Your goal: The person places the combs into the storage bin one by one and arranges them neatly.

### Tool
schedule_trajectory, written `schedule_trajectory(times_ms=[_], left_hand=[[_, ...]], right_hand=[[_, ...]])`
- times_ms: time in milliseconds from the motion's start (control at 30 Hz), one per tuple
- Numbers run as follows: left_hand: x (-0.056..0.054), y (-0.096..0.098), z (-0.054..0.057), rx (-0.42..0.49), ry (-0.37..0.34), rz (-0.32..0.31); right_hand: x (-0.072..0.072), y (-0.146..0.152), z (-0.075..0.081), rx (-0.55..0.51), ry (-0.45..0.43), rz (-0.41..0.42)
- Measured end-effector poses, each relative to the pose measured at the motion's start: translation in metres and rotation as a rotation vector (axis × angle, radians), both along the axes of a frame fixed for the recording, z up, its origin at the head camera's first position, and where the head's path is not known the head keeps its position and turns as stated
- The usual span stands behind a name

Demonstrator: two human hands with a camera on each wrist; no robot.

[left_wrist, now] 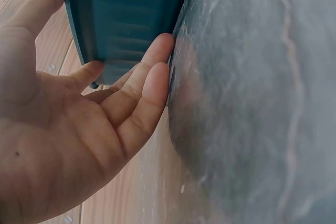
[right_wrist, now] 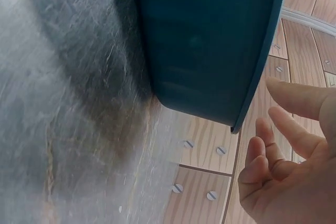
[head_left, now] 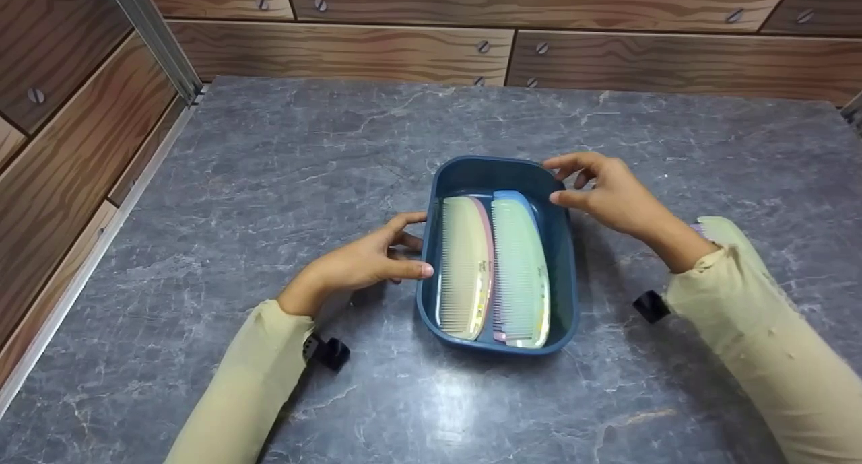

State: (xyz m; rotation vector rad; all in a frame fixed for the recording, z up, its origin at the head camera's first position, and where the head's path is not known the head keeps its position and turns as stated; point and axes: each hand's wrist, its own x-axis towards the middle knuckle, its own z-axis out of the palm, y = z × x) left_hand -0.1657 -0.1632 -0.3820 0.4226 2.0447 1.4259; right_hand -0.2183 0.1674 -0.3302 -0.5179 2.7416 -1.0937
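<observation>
A dark blue rectangular tub (head_left: 564, 269) with rounded corners holds two stacks of combs. On the left, a cream comb (head_left: 461, 269) lies over a pink comb (head_left: 486, 215); on the right, a mint green comb (head_left: 518, 269) partly covers blue and purple ones. My left hand (head_left: 370, 252) is at the tub's left side, thumb tip at the rim, and the left wrist view shows its relaxed fingers along the outer wall (left_wrist: 126, 9). Beside the far right corner is my right hand (head_left: 603, 191), fingers loosely bent; in the right wrist view they appear apart from the rim.
Another pale green comb (head_left: 724, 228) lies on the grey marbled table (head_left: 303, 161), partly hidden behind the right forearm. Wood-patterned panels (head_left: 337, 50) border the table at the back and left. Small black devices (head_left: 333, 353) are strapped at both wrists.
</observation>
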Motion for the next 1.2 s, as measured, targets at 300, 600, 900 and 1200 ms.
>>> schedule_trajectory(times_ms=[300,600,900,1200], left_hand=[[0.001,0.001,0.001,-0.01,-0.002,0.0],[0.001,0.002,0.002,-0.024,0.008,0.006],[0.0,0.0,0.0,-0.004,-0.002,0.006],[0.0,0.0,0.0,0.003,-0.008,0.008]], right_hand=[[0.002,0.017,0.004,-0.029,0.011,-0.03],[0.006,0.061,0.013,-0.064,0.042,-0.073],[0.012,0.109,0.009,0.002,0.011,-0.139],[0.017,0.143,-0.004,0.061,-0.009,-0.161]])
